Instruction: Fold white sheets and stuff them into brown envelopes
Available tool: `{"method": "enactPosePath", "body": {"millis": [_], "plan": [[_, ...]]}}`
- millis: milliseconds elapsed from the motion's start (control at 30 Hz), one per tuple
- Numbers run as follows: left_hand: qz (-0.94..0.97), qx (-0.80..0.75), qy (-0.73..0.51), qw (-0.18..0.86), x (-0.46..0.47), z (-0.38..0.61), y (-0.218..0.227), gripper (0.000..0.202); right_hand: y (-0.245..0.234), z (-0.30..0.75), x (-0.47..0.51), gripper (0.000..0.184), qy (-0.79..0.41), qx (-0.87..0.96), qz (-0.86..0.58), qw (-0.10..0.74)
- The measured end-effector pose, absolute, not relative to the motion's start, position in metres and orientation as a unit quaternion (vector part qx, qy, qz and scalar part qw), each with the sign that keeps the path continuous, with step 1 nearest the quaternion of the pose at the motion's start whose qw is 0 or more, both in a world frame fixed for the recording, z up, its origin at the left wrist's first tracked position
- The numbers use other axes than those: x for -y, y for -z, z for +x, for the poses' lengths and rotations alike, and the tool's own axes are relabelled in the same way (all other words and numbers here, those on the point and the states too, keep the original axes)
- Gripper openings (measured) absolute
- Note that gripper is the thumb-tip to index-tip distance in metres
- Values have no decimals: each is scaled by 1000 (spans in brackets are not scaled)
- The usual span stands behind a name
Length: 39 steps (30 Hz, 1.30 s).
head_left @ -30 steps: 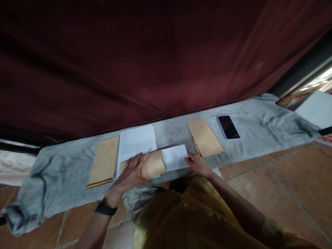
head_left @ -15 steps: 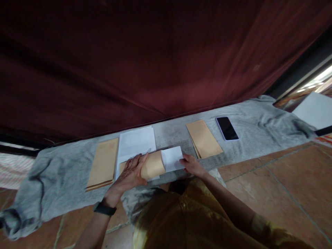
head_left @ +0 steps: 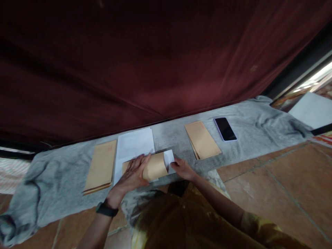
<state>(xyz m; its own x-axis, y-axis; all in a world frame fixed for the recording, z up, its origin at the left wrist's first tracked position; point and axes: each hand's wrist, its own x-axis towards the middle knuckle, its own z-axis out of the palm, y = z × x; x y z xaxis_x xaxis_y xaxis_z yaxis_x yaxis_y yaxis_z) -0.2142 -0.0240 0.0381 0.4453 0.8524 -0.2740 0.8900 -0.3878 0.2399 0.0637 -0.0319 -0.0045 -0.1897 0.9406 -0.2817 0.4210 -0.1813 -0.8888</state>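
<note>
A brown envelope (head_left: 156, 166) lies crosswise in front of me, its mouth bulging at the right end. My left hand (head_left: 135, 172) grips its left part, thumb at the near edge and fingers over the top. Out of the mouth sticks a short end of folded white paper (head_left: 169, 158). My right hand (head_left: 183, 168) pinches that paper at its right edge. Partly beneath the envelope and my left hand is a stack of white sheets (head_left: 135, 142).
Left of the sheets lies a stack of brown envelopes (head_left: 100, 166); more brown envelopes (head_left: 202, 139) lie to the right. Beyond them is a phone (head_left: 225, 129). All rest on a grey cloth (head_left: 249, 121) over a narrow surface. A dark red curtain (head_left: 166, 62) hangs behind.
The white paper has slid left into the envelope, so less of it shows. My right hand has moved left with it, while my left hand stays on the envelope.
</note>
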Motion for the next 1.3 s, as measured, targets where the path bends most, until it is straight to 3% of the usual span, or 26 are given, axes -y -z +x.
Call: {"method": "enactPosePath", "body": {"millis": [400,1100,1300], "plan": [[850,-502,11,158,25,-219,-36,125,1,60,39,16,-475,576,-587,313],[863,-480,-1,160,22,-205,-39,125,1,44,42,22,-438,585,-654,193],[866,-479,-6,141,21,-207,-36,125,0,42,44,15,-422,582,-661,214]]}}
